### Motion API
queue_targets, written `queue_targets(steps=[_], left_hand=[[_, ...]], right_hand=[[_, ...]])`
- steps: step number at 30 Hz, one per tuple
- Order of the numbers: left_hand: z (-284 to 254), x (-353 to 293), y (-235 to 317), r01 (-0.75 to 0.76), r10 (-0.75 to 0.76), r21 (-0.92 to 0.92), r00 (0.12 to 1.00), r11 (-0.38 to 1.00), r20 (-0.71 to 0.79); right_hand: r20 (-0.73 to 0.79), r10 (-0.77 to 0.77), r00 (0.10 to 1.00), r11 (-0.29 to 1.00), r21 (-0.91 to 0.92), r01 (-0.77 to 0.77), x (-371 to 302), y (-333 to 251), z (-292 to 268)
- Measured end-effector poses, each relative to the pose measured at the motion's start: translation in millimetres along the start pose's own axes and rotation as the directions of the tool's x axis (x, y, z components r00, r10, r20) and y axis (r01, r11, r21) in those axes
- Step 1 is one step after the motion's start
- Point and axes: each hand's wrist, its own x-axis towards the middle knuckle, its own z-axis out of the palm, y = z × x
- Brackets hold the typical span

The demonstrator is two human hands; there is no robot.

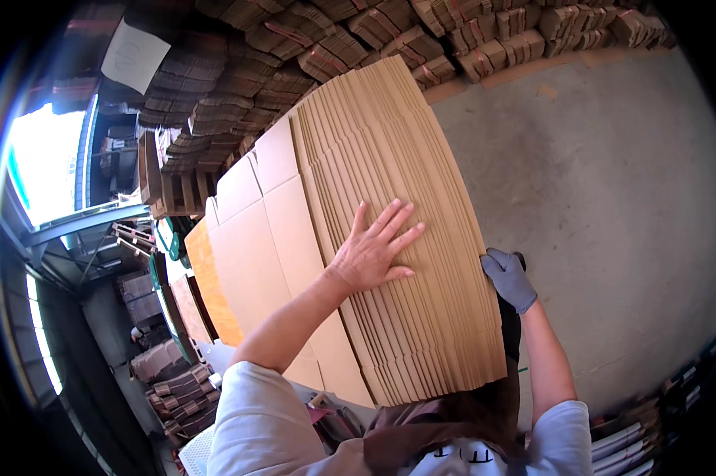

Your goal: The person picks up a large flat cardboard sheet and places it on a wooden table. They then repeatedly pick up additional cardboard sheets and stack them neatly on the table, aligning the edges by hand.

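Observation:
A thick stack of flattened cardboard boxes lies in front of me, its sheets fanned so that their edges step across like shingles. My left hand, bare, rests palm down on the fanned sheets with the fingers spread. At the right edge of the stack is my right hand in a grey glove. Its fingers are curled in against the cardboard's edge, and the fingertips are partly hidden. The top sheet's creased, slotted flaps show on the left side of the stack.
Tied bundles of flat cardboard are piled along the far side. Wooden pallets stand at the left, near an orange-brown board. Concrete floor stretches to the right. More stacked cardboard sits at the lower left.

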Motion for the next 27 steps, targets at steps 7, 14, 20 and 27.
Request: queue_targets(steps=[7,14,20,27], left_hand=[[5.4,-31.2,-25.3,0.137,-0.138,-0.015,0.983,0.99,-0.123],[17.2,-47.5,-36.3,0.143,-0.148,-0.048,0.978,0.989,-0.146],[-22.4,12.0,16.5,-0.028,0.018,-0.041,0.975,0.999,-0.224],[0.4,22.2,18.4,-0.009,0.007,-0.024,0.996,1.0,-0.084]], right_hand=[[-0.014,0.03,0.999,0.996,-0.079,-0.031,-1.7,-1.8,-3.4],[-0.031,0.033,0.999,0.999,-0.038,-0.034,-2.3,-2.3,3.9],[-0.068,0.064,0.996,0.997,-0.041,-0.067,-6.6,0.5,4.8],[-0.022,0.034,0.999,0.999,-0.016,-0.034,-4.5,0.4,4.3]])
